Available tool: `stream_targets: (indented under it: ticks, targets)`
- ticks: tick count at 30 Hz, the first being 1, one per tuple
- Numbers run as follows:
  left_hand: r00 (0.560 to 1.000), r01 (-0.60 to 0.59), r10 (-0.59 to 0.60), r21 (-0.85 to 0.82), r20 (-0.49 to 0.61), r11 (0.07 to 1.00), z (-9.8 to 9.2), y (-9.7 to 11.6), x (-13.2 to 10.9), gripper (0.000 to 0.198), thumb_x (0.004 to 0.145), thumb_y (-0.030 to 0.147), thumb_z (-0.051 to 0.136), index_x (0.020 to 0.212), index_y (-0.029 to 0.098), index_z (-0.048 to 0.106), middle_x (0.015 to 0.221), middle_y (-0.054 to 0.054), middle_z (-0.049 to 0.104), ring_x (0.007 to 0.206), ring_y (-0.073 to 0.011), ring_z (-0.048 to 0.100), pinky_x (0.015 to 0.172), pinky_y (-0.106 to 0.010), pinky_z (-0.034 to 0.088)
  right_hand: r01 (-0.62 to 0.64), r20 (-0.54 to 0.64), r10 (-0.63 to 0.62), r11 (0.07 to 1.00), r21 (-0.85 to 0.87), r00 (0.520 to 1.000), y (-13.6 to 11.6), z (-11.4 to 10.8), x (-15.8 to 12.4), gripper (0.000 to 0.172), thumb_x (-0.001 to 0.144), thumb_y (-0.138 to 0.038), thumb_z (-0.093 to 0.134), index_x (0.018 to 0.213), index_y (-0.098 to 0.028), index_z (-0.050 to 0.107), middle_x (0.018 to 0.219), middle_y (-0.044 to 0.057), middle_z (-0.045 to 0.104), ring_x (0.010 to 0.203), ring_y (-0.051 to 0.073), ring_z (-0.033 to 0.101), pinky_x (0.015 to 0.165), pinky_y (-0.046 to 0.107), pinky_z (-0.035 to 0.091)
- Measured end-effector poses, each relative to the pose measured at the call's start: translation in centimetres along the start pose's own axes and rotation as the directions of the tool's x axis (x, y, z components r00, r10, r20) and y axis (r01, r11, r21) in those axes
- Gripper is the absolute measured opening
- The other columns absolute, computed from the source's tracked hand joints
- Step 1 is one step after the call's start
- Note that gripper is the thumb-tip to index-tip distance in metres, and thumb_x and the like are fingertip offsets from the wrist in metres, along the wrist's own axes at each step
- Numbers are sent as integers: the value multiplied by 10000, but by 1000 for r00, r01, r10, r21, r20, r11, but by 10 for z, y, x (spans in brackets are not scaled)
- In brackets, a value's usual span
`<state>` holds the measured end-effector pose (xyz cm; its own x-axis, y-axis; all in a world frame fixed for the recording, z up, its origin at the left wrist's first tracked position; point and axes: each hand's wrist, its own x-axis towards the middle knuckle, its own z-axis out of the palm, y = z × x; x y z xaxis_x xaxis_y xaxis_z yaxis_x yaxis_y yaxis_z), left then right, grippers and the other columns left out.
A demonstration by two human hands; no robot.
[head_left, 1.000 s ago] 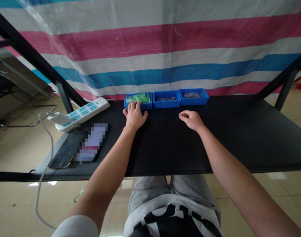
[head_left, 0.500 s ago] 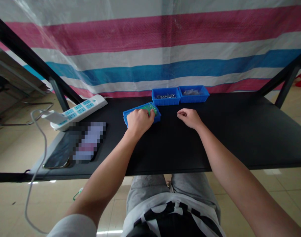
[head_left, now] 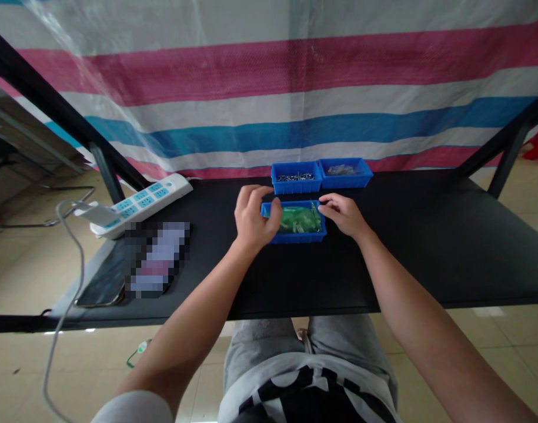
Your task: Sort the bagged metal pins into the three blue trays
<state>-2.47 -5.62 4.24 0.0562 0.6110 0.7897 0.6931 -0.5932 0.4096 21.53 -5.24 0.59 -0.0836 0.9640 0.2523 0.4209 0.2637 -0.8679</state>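
Observation:
A small blue bin (head_left: 297, 238) sits on the black tabletop between my hands, its long side facing me. Inside it lie green, see-through pieces (head_left: 300, 219), too small to make out by kind. At the bin's left end is my left hand (head_left: 254, 218), thumb and fingers apart, the thumb by the rim. My right hand (head_left: 346, 215) is at the opposite end, its fingers loosely bent and parted, their tips beside the right rim. Whether those tips touch the bin I cannot tell.
Behind stand two more blue bins, one with small metal parts (head_left: 296, 176), the other with clear pieces (head_left: 343, 170). A white power strip (head_left: 141, 205) with a plugged-in charger and two phones (head_left: 110, 273) lie at left. A striped sheet (head_left: 233, 135) hangs behind.
The bin of green pieces has moved right and turned straight. My left hand has let go of it and spread its fingers. My right hand's fingers have parted slightly.

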Motion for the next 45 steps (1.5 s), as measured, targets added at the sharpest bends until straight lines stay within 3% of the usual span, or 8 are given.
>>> stream_targets:
  ticks: [3, 6, 9, 12, 16, 25, 31, 45]
  targets:
    - [936, 306, -333, 201, 114, 930, -8, -26, 18, 280, 775, 379, 554, 943, 167, 623, 943, -84, 637, 803, -197, 590, 747, -322, 475, -39, 102, 50, 993, -111, 994, -6, -4, -2, 366, 770, -484, 618, 580, -178, 557, 496, -22, 513, 493, 118, 450, 534, 274, 322]
    - [674, 477, -583, 336, 453, 812, -16, -51, 31, 452, 747, 611, 513, 690, 175, 618, 700, -66, 629, 705, -221, 588, 641, -317, 445, -66, 229, 97, 988, -139, 969, -12, -6, -2, 444, 806, -466, 556, 465, -192, 480, 423, -24, 470, 451, 114, 431, 518, 276, 314]
    - [371, 617, -501, 196, 782, 762, -24, -65, 36, 568, 773, 659, 410, 544, 166, 575, 594, -61, 605, 549, -166, 536, 516, -283, 369, -108, 286, 117, 993, -47, 951, -13, -6, -2, 365, 791, -400, 556, 496, -190, 507, 461, -22, 513, 474, 118, 465, 524, 265, 338]
    - [258, 657, -290, 53, 921, 752, -26, -69, 35, 442, 716, 582, 558, 563, 168, 584, 584, -31, 600, 515, -133, 501, 462, -254, 298, -150, 303, 138, 989, 15, 943, -10, -5, -2, 282, 749, -350, 579, 525, -186, 525, 501, -17, 547, 505, 124, 492, 526, 257, 351]
    - [296, 663, -183, -64, 937, 746, -17, -66, 27, 348, 654, 496, 681, 616, 171, 562, 551, 14, 542, 523, -106, 468, 483, -235, 310, -187, 245, 167, 981, 59, 955, -4, -5, 0, 268, 722, -344, 584, 523, -194, 485, 481, -30, 513, 489, 116, 460, 514, 253, 334]
    - [608, 649, -258, -283, 751, 706, 19, -60, 1, 333, 774, 494, 567, 799, 169, 502, 632, 25, 516, 555, -97, 451, 530, -231, 371, -117, -121, 112, 993, -33, 986, 5, -5, 5, 277, 772, -410, 525, 592, -215, 444, 514, -44, 430, 525, 121, 414, 535, 268, 316]
    - [798, 369, -226, -156, 559, 916, 16, -62, -1, 183, 815, 345, 540, 865, 169, 527, 760, -13, 562, 675, -137, 516, 626, -267, 430, -31, -173, 5, 988, -150, 985, -5, 0, 1, 186, 774, -369, 554, 695, -214, 488, 609, -13, 537, 582, 145, 501, 587, 277, 373]
    - [682, 107, -37, -50, 730, 993, 9, -60, 3, 87, 748, 253, 587, 789, 192, 541, 787, -32, 642, 692, -172, 602, 668, -276, 457, -72, -248, 71, 997, 5, 966, -7, -4, 3, 110, 618, -198, 538, 722, -193, 571, 711, 8, 621, 666, 162, 560, 665, 295, 450]
